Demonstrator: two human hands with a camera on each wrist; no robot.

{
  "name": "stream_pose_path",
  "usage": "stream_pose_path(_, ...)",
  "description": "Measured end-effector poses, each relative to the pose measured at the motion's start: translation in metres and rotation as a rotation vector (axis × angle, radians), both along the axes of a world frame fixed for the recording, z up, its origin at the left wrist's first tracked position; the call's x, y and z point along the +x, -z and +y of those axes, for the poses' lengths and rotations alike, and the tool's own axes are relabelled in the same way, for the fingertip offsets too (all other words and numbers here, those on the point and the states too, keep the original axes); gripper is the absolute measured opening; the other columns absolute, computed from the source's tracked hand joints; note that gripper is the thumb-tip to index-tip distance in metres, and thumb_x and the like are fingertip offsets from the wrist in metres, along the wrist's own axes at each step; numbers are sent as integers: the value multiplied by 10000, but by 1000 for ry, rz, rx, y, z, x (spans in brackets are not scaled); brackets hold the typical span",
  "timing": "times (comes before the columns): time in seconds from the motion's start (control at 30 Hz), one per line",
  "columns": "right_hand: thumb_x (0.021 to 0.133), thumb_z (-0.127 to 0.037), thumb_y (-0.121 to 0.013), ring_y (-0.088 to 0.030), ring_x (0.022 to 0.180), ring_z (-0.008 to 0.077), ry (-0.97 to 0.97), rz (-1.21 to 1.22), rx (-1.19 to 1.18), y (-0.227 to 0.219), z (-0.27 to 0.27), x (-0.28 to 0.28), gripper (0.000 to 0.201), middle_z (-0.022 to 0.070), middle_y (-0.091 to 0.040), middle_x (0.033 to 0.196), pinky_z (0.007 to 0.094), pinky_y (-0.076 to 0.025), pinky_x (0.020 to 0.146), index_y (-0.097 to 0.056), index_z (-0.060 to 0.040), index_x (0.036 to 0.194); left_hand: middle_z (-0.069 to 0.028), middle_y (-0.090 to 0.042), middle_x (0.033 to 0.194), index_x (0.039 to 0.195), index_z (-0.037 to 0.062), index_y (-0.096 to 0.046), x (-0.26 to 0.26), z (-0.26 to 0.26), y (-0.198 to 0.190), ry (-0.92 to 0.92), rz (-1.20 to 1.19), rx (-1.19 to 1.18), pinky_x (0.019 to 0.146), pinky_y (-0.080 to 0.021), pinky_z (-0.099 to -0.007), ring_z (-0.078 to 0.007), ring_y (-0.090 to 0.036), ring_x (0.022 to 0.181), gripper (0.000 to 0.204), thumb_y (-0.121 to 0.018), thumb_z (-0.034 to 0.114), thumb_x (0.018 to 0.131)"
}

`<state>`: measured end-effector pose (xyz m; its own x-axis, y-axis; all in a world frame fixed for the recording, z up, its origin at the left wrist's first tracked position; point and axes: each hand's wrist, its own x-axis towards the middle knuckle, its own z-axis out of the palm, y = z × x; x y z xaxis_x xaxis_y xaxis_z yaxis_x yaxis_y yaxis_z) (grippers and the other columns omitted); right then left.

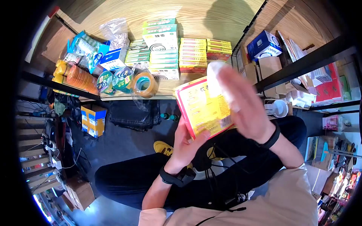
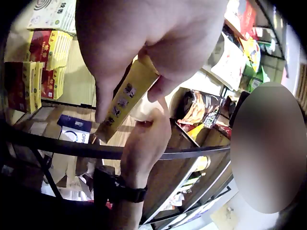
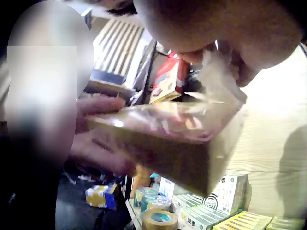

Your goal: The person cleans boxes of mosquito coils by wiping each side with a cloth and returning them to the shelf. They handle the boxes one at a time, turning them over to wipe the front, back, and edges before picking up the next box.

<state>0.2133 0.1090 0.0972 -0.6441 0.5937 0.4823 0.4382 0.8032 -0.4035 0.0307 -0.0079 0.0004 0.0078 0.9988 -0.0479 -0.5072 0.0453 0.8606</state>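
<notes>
My left hand (image 1: pixel 186 147) grips the lower edge of a yellow mosquito coil box (image 1: pixel 203 109) with a red border and a barcode, its thumb lying on the printed face. The box is tilted in front of the shelf. At its upper right, my right hand (image 1: pixel 247 107), blurred, holds a white tissue (image 1: pixel 217 73) against the face. From the right wrist, the tissue (image 3: pixel 218 79) shows bunched between thumb and fingers over the box's shiny wrapped top. The left wrist view shows the box's narrow printed side (image 2: pixel 124 103) between the left fingers.
On the wooden shelf (image 1: pixel 203 19) stand stacks of green-white coil boxes (image 1: pixel 162 56) and yellow boxes (image 1: pixel 193 54). Tape rolls (image 1: pixel 145 84) lie at its front edge, with orange packs (image 1: pixel 81 79) further left. A black metal bar (image 1: pixel 301 62) crosses at right. A blue-yellow carton (image 1: pixel 93 120) is on the floor.
</notes>
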Motion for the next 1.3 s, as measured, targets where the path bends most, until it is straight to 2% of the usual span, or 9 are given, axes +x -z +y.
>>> stream_pose_path(0.23,953,-31,-602,-464,1438,348,-442,-131,-127,18,-25,-22,514,179,-525,1492,425,-425,1170,-540,-7,1462,-82,-553,1348,1519,24,-323,0,-5,0,180,294,-25,1077,-452,-324,-164,-536,1295,756,-696,-78,868)
stream_pose_path(0.37,888,-20,-644,-557,1354,289,-56,-46,2,28,5,-5,532,157,-547,1481,375,-483,1120,-565,9,1413,-95,-536,1415,1526,15,-318,4,-2,-3,105,75,-7,1098,-439,-337,-178,-539,1310,785,-718,-69,856)
stream_pose_path(0.53,931,-48,-618,-564,1347,280,-216,-70,-80,31,-19,-9,493,150,-560,1466,383,-504,1091,-566,-17,1420,-97,-511,1450,1529,33,-325,-2,3,-8,-12,-98,-95,1144,-422,-374,-187,-505,1355,798,-723,-103,852)
stream_pose_path(0.67,939,-91,-620,-571,1338,273,-328,-132,-30,35,-23,-8,504,137,-561,1458,378,-524,1065,-556,-30,1435,-150,-402,1580,1589,86,-262,-13,7,-10,-32,-257,27,1195,-360,-555,-324,-404,1469,758,-587,471,1023)
stream_pose_path(0.77,927,-70,-629,-581,1322,284,-37,-117,23,31,1,-1,490,134,-564,1449,374,-529,1055,-573,-22,1411,-169,-412,1570,1597,84,-244,-13,8,-19,-87,-296,-52,1185,-372,-565,-327,-427,1454,734,-553,456,1044)
stream_pose_path(0.97,1003,-97,-618,-571,1347,284,-315,88,-430,31,-42,-22,430,133,-564,1480,391,-506,1083,-584,-60,1430,-174,-450,1535,1569,59,-281,-14,3,1,-58,-261,-80,1167,-398,-566,-338,-461,1428,678,-552,406,1053)
stream_pose_path(1.03,991,-67,-611,-585,1327,295,-301,-131,-71,29,-24,-9,436,137,-572,1470,386,-510,1077,-587,-59,1427,-182,-443,1543,1568,51,-278,-12,3,-3,-80,-228,-112,1163,-398,-583,-355,-464,1424,716,-577,422,1034)
stream_pose_path(1.17,924,-50,-619,-564,1342,293,-6,-19,-92,29,10,5,546,140,-571,1442,373,-503,1086,-528,-41,1462,-169,-423,1560,1579,58,-264,-12,6,-15,-23,-393,-30,1172,-389,-536,-329,-440,1446,652,-542,348,1065)
stream_pose_path(1.3,921,-69,-663,-564,1343,300,-185,-98,-42,38,-21,-6,548,158,-574,1439,381,-525,1056,-532,-36,1452,-191,-441,1552,1569,52,-286,-12,6,-11,-87,-277,-101,1173,-383,-570,-352,-456,1427,698,-552,420,1039)
